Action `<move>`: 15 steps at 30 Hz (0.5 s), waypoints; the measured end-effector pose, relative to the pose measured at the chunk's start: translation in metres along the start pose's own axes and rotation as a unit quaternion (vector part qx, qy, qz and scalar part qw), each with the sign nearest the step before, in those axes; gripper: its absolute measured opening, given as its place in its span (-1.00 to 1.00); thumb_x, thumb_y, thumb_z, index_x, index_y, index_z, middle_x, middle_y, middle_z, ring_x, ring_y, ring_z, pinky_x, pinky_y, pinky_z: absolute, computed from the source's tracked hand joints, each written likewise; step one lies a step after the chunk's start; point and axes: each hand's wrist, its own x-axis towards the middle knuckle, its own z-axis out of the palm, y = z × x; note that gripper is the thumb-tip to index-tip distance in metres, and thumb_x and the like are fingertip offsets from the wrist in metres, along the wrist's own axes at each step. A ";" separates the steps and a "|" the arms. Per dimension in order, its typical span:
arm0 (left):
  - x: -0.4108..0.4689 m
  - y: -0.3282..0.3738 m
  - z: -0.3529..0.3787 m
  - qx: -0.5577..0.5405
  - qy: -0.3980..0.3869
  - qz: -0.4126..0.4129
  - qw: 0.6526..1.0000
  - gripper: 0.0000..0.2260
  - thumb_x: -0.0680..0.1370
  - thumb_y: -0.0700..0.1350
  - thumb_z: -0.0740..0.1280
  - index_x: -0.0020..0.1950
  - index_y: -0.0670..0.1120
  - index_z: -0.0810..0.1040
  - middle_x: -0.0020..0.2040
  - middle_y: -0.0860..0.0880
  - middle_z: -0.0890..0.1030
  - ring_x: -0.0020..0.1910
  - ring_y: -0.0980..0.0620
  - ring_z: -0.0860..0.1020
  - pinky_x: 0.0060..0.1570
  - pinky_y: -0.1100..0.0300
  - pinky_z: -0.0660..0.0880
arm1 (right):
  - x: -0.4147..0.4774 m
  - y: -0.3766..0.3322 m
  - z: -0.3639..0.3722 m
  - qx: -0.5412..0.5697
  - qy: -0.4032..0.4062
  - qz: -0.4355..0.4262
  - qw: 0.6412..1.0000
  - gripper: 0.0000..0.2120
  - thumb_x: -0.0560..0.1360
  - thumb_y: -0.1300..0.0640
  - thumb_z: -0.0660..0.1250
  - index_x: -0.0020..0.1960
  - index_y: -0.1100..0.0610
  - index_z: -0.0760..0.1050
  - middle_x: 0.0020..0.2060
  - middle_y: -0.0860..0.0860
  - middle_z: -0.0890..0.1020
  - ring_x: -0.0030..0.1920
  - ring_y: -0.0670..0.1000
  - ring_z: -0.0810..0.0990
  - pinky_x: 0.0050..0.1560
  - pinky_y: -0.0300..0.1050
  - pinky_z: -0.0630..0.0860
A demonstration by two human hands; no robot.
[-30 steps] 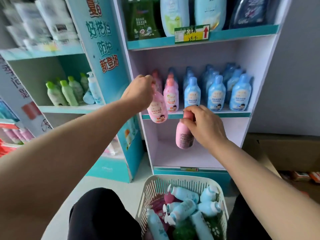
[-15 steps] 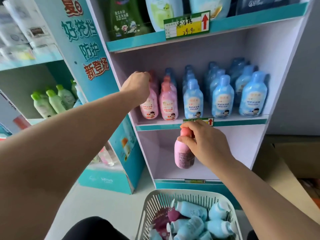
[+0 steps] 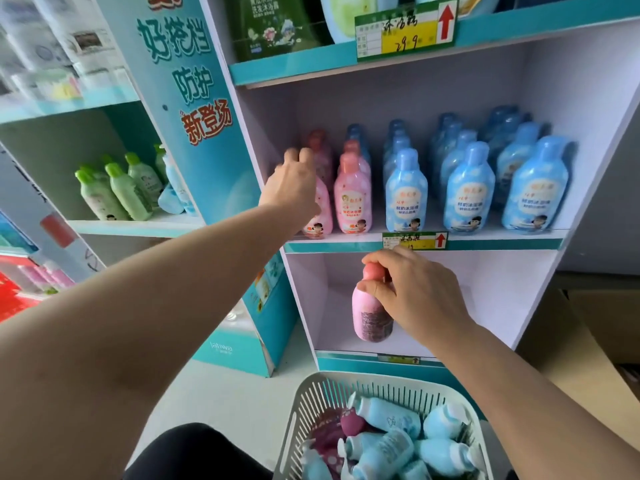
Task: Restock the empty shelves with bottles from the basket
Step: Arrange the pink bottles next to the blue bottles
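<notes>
Middle shelf [image 3: 502,244] is sorted by colour, pink leftmost; lower shelf [image 3: 491,306] is bare. Basket [image 3: 304,400] sits below, within reach. Right hand [image 3: 415,299] pinches a pink bottle [image 3: 370,317] by the neck, upright before the lower shelf. Left hand [image 3: 292,185] covers a shelved bottle [image 3: 320,213]; its grip is hidden.

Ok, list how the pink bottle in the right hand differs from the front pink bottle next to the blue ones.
The held bottle hangs before the lower compartment, gripped at its cap by the right hand; the shelf bottle stands on the middle shelf, untouched. The held bottle shows its dark printed back label; the shelf bottle shows its front label with a cartoon child. Both are pink with darker caps.
</notes>
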 end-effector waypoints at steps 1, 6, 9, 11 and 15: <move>0.001 0.000 0.003 0.003 0.008 -0.002 1.000 -0.38 0.35 -0.20 0.55 0.30 -0.15 0.32 0.24 -0.15 0.40 0.16 -0.23 0.50 0.11 -0.08 0.49 | 0.000 0.000 0.000 0.003 -0.002 -0.001 1.000 -0.62 0.46 -0.22 0.30 0.19 -0.06 0.50 0.05 -0.10 0.61 -0.03 -0.02 0.59 -0.20 -0.20 0.42; 0.022 0.005 0.014 -0.002 0.014 -0.033 0.999 -0.43 0.40 -0.28 0.47 0.33 -0.16 0.30 0.27 -0.17 0.39 0.21 -0.25 0.48 0.15 -0.10 0.46 | 0.001 0.001 0.004 0.003 -0.003 -0.005 1.000 -0.64 0.45 -0.22 0.32 0.17 -0.08 0.51 0.03 -0.12 0.61 -0.04 0.00 0.60 -0.22 -0.19 0.40; 0.034 0.008 0.019 0.001 0.008 -0.039 0.999 -0.45 0.44 -0.27 0.43 0.37 -0.18 0.27 0.30 -0.19 0.36 0.26 -0.25 0.43 0.19 -0.09 0.41 | 0.002 0.006 0.005 -0.002 -0.005 0.004 1.000 -0.67 0.44 -0.24 0.32 0.12 -0.10 0.51 0.00 -0.14 0.61 -0.07 0.00 0.60 -0.23 -0.17 0.43; 0.039 0.010 0.020 -0.009 0.005 -0.044 0.999 -0.43 0.46 -0.26 0.40 0.41 -0.18 0.24 0.33 -0.20 0.35 0.31 -0.24 0.39 0.25 -0.05 0.36 | 0.003 0.011 0.006 -0.005 -0.008 0.010 1.000 -0.67 0.44 -0.25 0.30 0.12 -0.11 0.50 0.01 -0.15 0.61 -0.06 0.00 0.60 -0.21 -0.16 0.45; 0.048 0.012 0.023 -0.016 -0.003 -0.046 0.999 -0.29 0.43 -0.28 0.43 0.49 -0.14 0.15 0.37 -0.22 0.34 0.34 -0.25 0.36 0.27 -0.04 0.35 | 0.003 0.018 0.006 -0.010 0.010 0.009 1.000 -0.66 0.41 -0.22 0.36 0.08 -0.06 0.54 -0.05 -0.12 0.65 -0.12 0.00 0.62 -0.28 -0.23 0.37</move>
